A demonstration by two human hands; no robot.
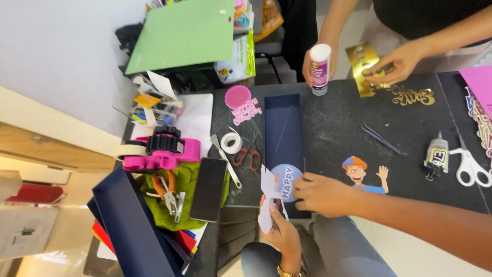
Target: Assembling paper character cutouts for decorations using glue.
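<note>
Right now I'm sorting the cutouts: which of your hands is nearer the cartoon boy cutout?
Right. The right hand lies just left of the cartoon boy cutout, almost touching it; the left hand sits lower and farther left, holding a white paper piece.

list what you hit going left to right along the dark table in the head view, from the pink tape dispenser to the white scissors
pink tape dispenser → black phone → white tape roll → red-handled scissors → navy box lid → cartoon boy cutout → glue bottle → white scissors
</note>
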